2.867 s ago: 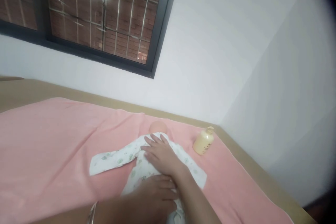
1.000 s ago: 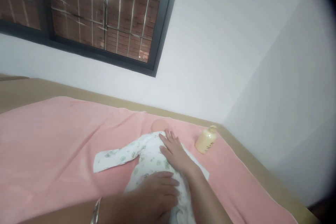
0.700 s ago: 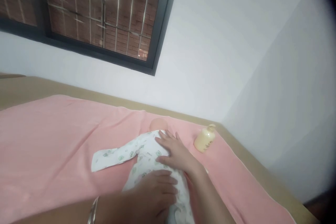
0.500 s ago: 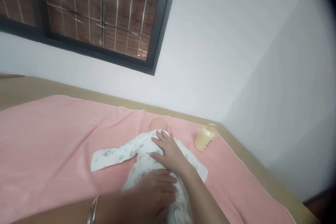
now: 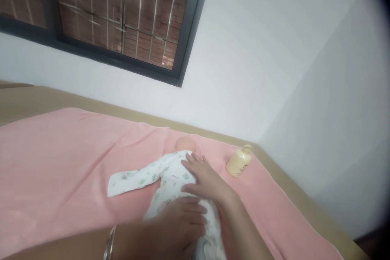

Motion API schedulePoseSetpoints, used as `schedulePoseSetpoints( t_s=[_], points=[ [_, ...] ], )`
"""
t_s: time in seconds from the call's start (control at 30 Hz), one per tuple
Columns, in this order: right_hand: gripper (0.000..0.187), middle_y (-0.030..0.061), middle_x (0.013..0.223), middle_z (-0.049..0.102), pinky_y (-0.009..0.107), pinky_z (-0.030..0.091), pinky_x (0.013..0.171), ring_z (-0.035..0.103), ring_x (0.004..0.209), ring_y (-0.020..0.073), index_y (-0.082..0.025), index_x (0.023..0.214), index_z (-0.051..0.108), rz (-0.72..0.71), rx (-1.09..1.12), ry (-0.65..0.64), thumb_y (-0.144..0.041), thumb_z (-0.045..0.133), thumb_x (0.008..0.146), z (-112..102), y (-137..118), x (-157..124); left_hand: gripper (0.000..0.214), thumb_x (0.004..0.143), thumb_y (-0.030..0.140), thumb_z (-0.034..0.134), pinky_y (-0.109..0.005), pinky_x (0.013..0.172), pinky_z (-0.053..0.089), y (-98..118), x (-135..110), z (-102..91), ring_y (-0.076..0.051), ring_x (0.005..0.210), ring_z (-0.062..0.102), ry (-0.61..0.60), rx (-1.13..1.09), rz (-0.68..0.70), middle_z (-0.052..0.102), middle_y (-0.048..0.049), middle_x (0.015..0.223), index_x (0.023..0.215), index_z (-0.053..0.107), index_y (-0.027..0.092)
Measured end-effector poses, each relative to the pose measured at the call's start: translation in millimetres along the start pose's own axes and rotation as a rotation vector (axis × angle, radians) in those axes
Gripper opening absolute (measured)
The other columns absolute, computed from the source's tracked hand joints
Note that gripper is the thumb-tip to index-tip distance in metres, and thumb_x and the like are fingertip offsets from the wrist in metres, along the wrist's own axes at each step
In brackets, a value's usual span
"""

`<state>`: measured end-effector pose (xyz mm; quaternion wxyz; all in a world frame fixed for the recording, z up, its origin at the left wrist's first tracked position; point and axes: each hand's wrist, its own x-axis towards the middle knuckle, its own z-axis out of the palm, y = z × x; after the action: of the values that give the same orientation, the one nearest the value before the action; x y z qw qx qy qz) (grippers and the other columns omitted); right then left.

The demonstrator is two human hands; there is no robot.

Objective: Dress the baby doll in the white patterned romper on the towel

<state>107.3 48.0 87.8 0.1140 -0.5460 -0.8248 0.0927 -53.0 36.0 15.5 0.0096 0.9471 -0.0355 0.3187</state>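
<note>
A white long-sleeved baby garment (image 5: 175, 172) with a small green print covers a baby-sized figure on the pink blanket. Its smooth rounded head (image 5: 185, 144) shows beyond the collar, and no face is visible. Across the upper chest, on the right side, lies my right hand (image 5: 205, 176), open with fingers spread. My left hand (image 5: 183, 221) rests lower on the garment, fingers laid out over the cloth and partly blurred; a silver bangle circles that wrist. The garment's left-side sleeve stretches out flat, while the right-side one is hidden by my right hand and forearm.
A pale yellow pump bottle (image 5: 239, 162) stands on the pink blanket (image 5: 76, 150), right of the head. The blanket lies on a tan surface (image 5: 292, 193) bordered by white walls (image 5: 243, 48). A dark-framed barred window (image 5: 122, 20) is at the upper left.
My right hand has slid slightly to the right over the garment, and the right-side sleeve has gone out of sight behind that arm. The left hand stays nearly in place.
</note>
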Motion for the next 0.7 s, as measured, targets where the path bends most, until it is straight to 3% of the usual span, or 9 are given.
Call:
schedulePoseSetpoints(
  t_s=[0.13, 0.27, 0.43, 0.57, 0.7],
  points=[
    [0.055, 0.0020, 0.148, 0.019, 0.045, 0.004, 0.110, 0.006, 0.137, 0.0233, -0.029, 0.136, 0.037, -0.007, -0.019, 0.099, -0.051, 0.044, 0.086, 16.0, -11.1, 10.0, 0.007, 0.078, 0.018, 0.046, -0.039, 0.097, 0.038, 0.6, 1.8, -0.3, -0.020, 0.095, 0.058, -0.007, -0.025, -0.008, 0.065, -0.0051, 0.084, 0.076, 0.052, 0.019],
    [0.045, 0.0015, 0.148, 0.021, 0.044, 0.007, 0.110, 0.013, 0.137, 0.0203, -0.030, 0.135, 0.040, 0.053, 0.085, 0.185, -0.043, 0.033, 0.092, 24.3, 8.1, 14.1, 0.008, 0.077, 0.018, 0.047, -0.039, 0.103, 0.032, 2.0, 1.0, -1.0, -0.020, 0.102, 0.055, -0.036, -0.013, -0.024, 0.065, -0.0044, 0.089, 0.081, 0.054, 0.019],
    [0.064, 0.0022, 0.148, 0.019, 0.043, 0.013, 0.109, 0.006, 0.137, 0.0232, -0.028, 0.138, 0.034, 0.090, 0.238, 0.093, -0.046, 0.054, 0.081, 9.9, 33.0, 1.7, 0.010, 0.078, 0.019, 0.047, -0.038, 0.105, 0.029, 2.0, -1.4, -1.0, -0.019, 0.105, 0.054, -0.047, -0.005, -0.029, 0.066, -0.0037, 0.091, 0.083, 0.055, 0.019],
    [0.072, 0.0014, 0.149, 0.016, 0.045, 0.011, 0.109, 0.003, 0.137, 0.0252, -0.029, 0.138, 0.034, 0.054, 0.203, 0.032, -0.043, 0.062, 0.073, -1.0, 25.4, -4.9, 0.010, 0.078, 0.019, 0.048, -0.038, 0.105, 0.029, 1.0, -2.1, -0.1, -0.020, 0.106, 0.053, -0.040, -0.001, -0.017, 0.065, -0.0043, 0.093, 0.085, 0.055, 0.018],
    [0.070, 0.0006, 0.148, 0.020, 0.045, 0.009, 0.110, 0.006, 0.137, 0.0246, -0.030, 0.136, 0.037, 0.017, 0.156, 0.049, -0.052, 0.060, 0.074, 2.4, 11.6, 1.2, 0.011, 0.077, 0.018, 0.049, -0.039, 0.106, 0.028, 0.6, -1.3, 0.3, -0.020, 0.107, 0.053, -0.033, 0.001, -0.020, 0.065, -0.0040, 0.095, 0.086, 0.055, 0.018]
  ],
)
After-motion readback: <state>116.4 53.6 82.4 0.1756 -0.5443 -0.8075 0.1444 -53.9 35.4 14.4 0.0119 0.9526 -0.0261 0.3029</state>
